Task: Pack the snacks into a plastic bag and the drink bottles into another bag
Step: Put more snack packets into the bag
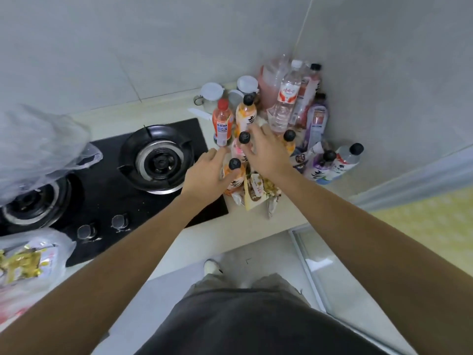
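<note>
Several drink bottles crowd the counter corner: a red-capped orange bottle (222,124), black-capped orange ones (233,175), a clear water bottle (284,103) and purple ones (320,166). Snack packets (257,192) lie in front of them. My left hand (206,176) reaches in with its fingers against the nearest black-capped orange bottle, not closed round it. My right hand (266,152) hovers with fingers spread over the middle bottles, touching a black cap (244,137). An empty clear plastic bag (38,144) sits on the stove's left burner. Another bag (28,265), holding snacks, lies at the lower left.
A black two-burner gas stove (158,160) fills the counter left of the bottles, knobs at its front. White-lidded jars (212,94) and a pink jug (271,83) stand against the tiled wall. The counter edge runs below my arms; a sliding door frame is at the right.
</note>
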Tool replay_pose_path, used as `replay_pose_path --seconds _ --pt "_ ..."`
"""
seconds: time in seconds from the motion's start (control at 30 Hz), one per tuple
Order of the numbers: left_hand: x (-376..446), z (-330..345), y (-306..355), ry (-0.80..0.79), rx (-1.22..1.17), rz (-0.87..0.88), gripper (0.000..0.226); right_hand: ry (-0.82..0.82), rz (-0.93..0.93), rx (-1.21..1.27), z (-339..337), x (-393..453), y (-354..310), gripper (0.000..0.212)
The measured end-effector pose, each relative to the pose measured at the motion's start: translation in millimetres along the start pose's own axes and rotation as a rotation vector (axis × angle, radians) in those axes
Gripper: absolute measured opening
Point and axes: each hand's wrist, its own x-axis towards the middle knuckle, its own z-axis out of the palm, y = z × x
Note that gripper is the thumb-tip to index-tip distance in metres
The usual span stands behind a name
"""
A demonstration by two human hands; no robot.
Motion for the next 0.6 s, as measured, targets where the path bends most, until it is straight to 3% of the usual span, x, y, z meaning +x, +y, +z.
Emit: replay_pose_path --seconds 0.33,0.6 --pt "14 18 30 -0.036 0.1 -0.097 0.03 -0.131 -0.185 -0.018 10 47 14 0.031" --pt "-12 -19 16 0.179 0.04 -0.288 0.027 -0.143 -0.41 0.184 2 77 -25 0.026"
